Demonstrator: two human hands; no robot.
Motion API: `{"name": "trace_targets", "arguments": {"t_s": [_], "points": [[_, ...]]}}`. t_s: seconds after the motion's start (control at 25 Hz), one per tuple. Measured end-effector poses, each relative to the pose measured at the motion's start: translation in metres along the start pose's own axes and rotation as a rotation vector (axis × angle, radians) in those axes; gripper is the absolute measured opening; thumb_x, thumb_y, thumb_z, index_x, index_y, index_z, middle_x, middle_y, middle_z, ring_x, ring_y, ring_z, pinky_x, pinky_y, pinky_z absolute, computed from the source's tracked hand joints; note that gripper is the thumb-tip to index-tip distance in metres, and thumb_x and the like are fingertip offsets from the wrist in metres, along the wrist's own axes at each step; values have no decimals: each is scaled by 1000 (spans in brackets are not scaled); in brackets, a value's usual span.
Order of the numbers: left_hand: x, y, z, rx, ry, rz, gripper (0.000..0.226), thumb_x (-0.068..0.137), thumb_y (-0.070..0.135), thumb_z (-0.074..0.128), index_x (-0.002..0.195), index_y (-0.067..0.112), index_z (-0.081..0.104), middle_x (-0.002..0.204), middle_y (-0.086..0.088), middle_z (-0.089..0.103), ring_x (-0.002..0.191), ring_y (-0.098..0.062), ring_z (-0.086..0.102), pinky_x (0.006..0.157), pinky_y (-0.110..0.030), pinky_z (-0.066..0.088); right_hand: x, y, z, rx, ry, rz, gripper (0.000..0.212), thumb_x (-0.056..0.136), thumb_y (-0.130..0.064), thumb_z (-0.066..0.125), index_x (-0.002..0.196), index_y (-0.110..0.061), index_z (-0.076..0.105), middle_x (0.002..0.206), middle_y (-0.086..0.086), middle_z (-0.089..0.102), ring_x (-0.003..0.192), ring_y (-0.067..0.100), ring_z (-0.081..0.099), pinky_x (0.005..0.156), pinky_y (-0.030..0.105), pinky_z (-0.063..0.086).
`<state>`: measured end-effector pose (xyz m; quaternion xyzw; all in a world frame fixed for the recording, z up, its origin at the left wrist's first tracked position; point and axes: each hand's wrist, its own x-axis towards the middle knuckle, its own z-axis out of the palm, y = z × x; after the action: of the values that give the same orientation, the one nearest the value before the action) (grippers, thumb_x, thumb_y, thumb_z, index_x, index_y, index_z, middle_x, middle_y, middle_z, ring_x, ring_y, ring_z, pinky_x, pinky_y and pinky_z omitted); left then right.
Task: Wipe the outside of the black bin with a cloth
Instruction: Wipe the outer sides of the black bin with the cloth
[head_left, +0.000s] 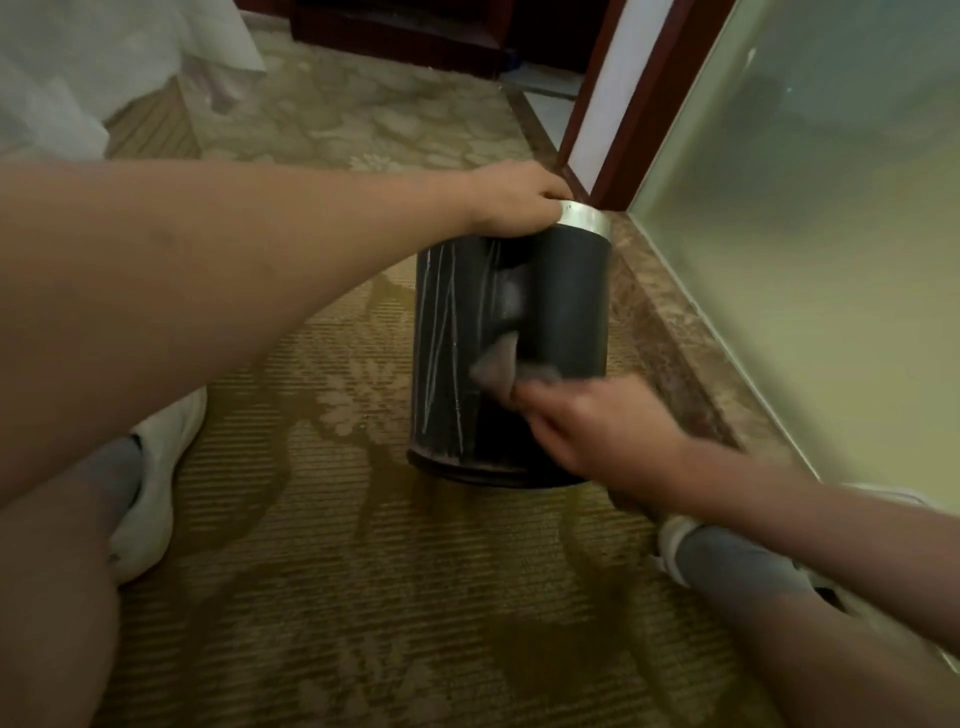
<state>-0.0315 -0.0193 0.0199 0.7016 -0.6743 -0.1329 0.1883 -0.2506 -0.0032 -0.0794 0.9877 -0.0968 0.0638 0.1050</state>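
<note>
Probably a hotel room: gold floral carpet (363, 571) covers the floor, a frosted glass panel (805, 234) rises from a marble sill (670, 332), beside dark red wooden door framing (623, 130) and white draped fabric (78, 67).

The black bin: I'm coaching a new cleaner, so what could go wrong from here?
1. Only the left hand, gripping the silver rim, steadies the bin. A hard push from the right hand with the cloth might tip or slide it toward the glass panel.
2. The pale streaks on the bin's left side lie away from the cloth and could be missed.
</note>
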Motion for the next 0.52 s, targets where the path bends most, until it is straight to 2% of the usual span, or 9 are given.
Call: {"name": "trace_targets", "arguments": {"t_s": [0.08, 0.12, 0.2, 0.24, 0.32, 0.36, 0.4, 0.44, 0.52], "points": [[-5, -5, -1, -69, -55, -29, 44, 101, 18, 34, 144, 17, 43, 145, -6, 44, 133, -21, 39, 99, -27, 30, -25, -24, 16, 76, -205, -180, 38, 99, -38, 34, 134, -28, 47, 96, -3, 67, 70, 19, 66, 55, 34, 55], [-6, -7, 1, -96, -58, -34, 43, 101, 18, 33, 143, 17, 43, 144, -6, 45, 131, -20, 40, 96, -26, 30, -29, -23, 17, 70, -240, -254, 38, 99, -37, 37, 134, -27, 47, 96, -3, 67, 69, 18, 66, 54, 31, 54], [-6, -5, 5, -133, -47, -51, 42, 100, 17, 33, 140, 17, 45, 139, -5, 48, 126, -20, 43, 90, -25, 31, -10, -6, 3, 16, -139, -291, 36, 97, -36, 37, 128, -28, 54, 96, -5, 69, 67, 17, 66, 50, 23, 46], [-5, -4, 6, -139, -47, -60, 41, 100, 17, 33, 139, 16, 46, 138, -6, 48, 126, -20, 44, 89, -25, 31, 2, 4, -9, -7, -38, -190, 34, 96, -36, 38, 122, -30, 58, 95, -5, 70, 67, 19, 67, 51, 22, 44], [-2, -3, 5, -127, -46, -69, 40, 99, 13, 33, 136, 12, 49, 137, -9, 50, 125, -23, 45, 87, -23, 31, 17, 25, -26, 41, 161, 163, 25, 96, -37, 42, 114, -31, 59, 84, -1, 71, 67, 27, 68, 54, 30, 52], [-2, -3, 4, -119, -46, -68, 39, 98, 12, 34, 133, 10, 51, 135, -10, 51, 123, -24, 47, 85, -23, 31, 19, 29, -26, 122, 207, 318, 21, 97, -38, 44, 111, -30, 58, 78, 1, 69, 66, 30, 67, 55, 37, 53], [-1, -4, 2, -120, -42, -66, 36, 98, 11, 35, 129, 7, 54, 131, -12, 53, 120, -25, 48, 82, -23, 32, 17, 24, -23, 183, 224, 393, 20, 97, -38, 45, 109, -29, 57, 75, 2, 68, 65, 30, 66, 56, 40, 53], [0, -5, 1, -129, -39, -66, 34, 98, 11, 37, 124, 5, 57, 127, -13, 55, 117, -26, 50, 80, -23, 32, 11, 16, -16, 190, 210, 354, 20, 97, -37, 44, 110, -29, 57, 75, 1, 68, 64, 28, 66, 55, 39, 54], [0, -5, 2, -141, -35, -62, 31, 97, 13, 41, 120, 4, 59, 121, -13, 57, 110, -25, 52, 79, -26, 35, -9, -8, 5, 145, 17, -20, 29, 97, -36, 41, 122, -30, 55, 86, -1, 68, 66, 23, 66, 54, 35, 54]]}}
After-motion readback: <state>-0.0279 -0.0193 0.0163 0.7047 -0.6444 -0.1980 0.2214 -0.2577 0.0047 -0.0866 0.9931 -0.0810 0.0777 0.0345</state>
